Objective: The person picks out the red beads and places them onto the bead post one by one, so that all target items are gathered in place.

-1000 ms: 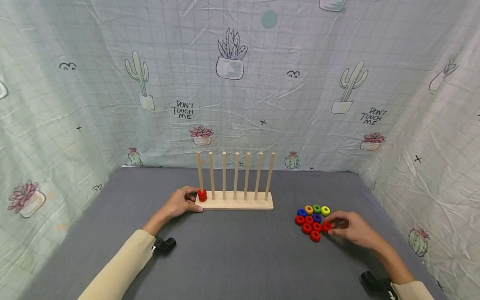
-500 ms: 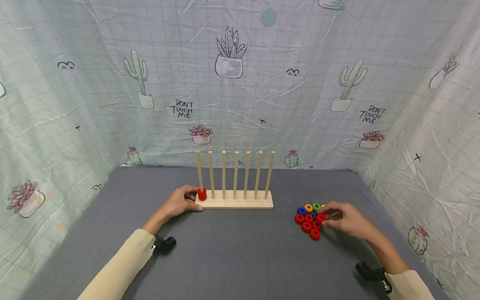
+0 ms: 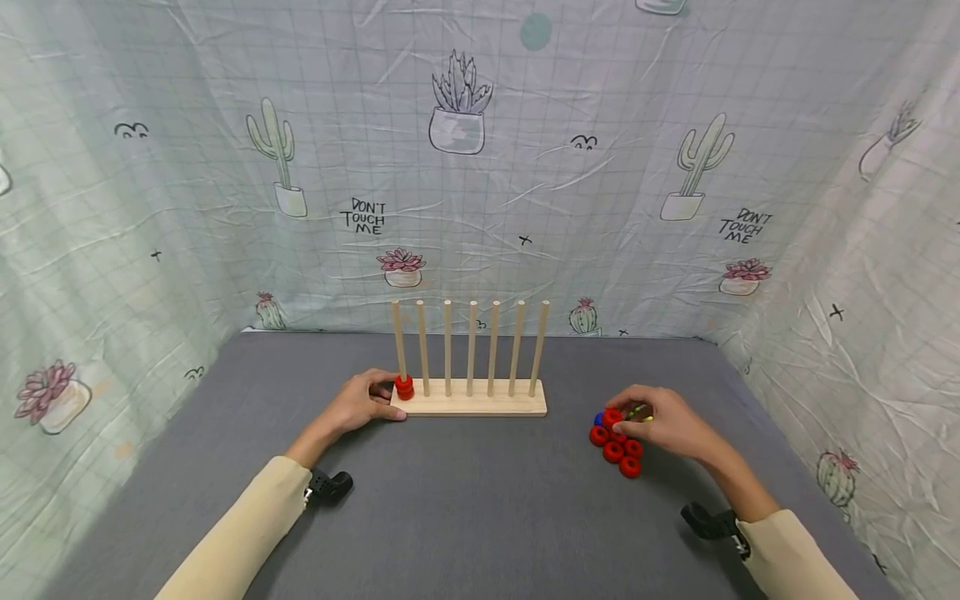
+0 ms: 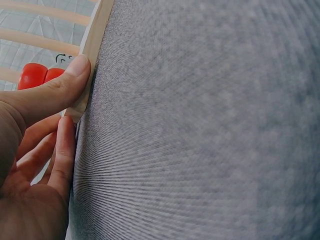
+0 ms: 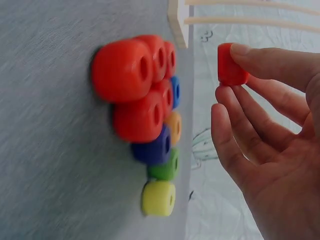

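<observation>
My left hand grips the left end of a wooden peg stand, thumb along its front edge. Two red beads are stacked on the stand's leftmost peg; the other pegs are bare. Over a group of coloured beads at right, my right hand pinches one red bead between thumb and fingers, raised off the table. Below it lie several red beads, plus blue, dark blue, orange, green and yellow ones, partly hidden by the hand in the head view.
A grey cloth covers the table. Behind and at both sides hangs a patterned curtain with cactus prints. The stand's upright pegs rise between the two hands, near the table's back.
My right hand has lifted a red bead from the right side of the group and carried it left and up over the others. The left hand has stayed on the stand.
</observation>
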`<state>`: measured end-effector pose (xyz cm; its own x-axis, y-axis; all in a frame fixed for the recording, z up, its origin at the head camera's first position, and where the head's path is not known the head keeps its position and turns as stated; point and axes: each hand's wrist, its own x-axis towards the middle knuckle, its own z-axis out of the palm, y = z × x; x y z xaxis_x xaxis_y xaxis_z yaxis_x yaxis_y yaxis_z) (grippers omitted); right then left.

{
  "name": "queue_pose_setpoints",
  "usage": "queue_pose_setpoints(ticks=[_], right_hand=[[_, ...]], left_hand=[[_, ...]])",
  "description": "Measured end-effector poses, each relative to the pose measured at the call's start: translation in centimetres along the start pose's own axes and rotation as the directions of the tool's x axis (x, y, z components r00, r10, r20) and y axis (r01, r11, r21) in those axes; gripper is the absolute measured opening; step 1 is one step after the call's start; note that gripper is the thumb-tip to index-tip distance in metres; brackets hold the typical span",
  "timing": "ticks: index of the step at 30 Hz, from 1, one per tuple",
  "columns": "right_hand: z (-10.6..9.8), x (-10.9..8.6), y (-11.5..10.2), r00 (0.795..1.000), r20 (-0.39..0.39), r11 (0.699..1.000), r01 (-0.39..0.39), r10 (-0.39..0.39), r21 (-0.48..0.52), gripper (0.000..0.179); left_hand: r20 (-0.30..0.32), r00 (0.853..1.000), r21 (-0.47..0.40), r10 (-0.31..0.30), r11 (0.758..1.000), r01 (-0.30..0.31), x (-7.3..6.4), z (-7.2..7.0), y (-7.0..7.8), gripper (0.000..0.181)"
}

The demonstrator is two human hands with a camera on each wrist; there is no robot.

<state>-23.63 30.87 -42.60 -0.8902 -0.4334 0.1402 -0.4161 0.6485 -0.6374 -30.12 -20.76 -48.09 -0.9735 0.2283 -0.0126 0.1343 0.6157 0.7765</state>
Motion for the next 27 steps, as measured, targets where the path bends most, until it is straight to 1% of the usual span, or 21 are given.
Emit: queue_pose_setpoints(ticks=[3,7,16,18,25,27], right_hand=[[0.2,0.8,-0.5,1.000,-0.002,1.000,0.010,-0.010,-0.023,0.025],[0.6,1.8,-1.4,1.000,0.002,0.999,0.015,-0.015,-0.043,0.025],[1.2,3.6,-3.1,0.999,0.024,1.000,0.022,-0.022,-0.001,0.026],[1.3,3.8,-3.5,0.999,0.024,1.000,0.027,-0.027,-0.003,0.027],[1.7,5.2,-5.1,0.998,0.024,0.998,0.061,-0.061,-0.009,0.027],[1.7,5.6,-5.6,0.997,0.027,0.997,0.076,-0.076,-0.007,0.026]], left_hand=[[0.002,1.000,0.003,0.006,1.000,-0.006,0.0,0.0,-0.1,0.077],[-0.003,1.000,0.007,-0.004,1.000,0.004,0.0,0.0,-0.1,0.077],[-0.005,1.000,0.006,-0.005,1.000,0.005,0.0,0.0,0.1,0.077],[0.003,1.000,0.008,0.006,1.000,-0.006,-0.1,0.0,0.1,0.077],[0.003,1.000,-0.009,-0.007,1.000,0.007,0.0,-0.1,0.1,0.076],[0.003,1.000,-0.006,0.001,1.000,-0.001,0.0,0.0,0.0,0.076]])
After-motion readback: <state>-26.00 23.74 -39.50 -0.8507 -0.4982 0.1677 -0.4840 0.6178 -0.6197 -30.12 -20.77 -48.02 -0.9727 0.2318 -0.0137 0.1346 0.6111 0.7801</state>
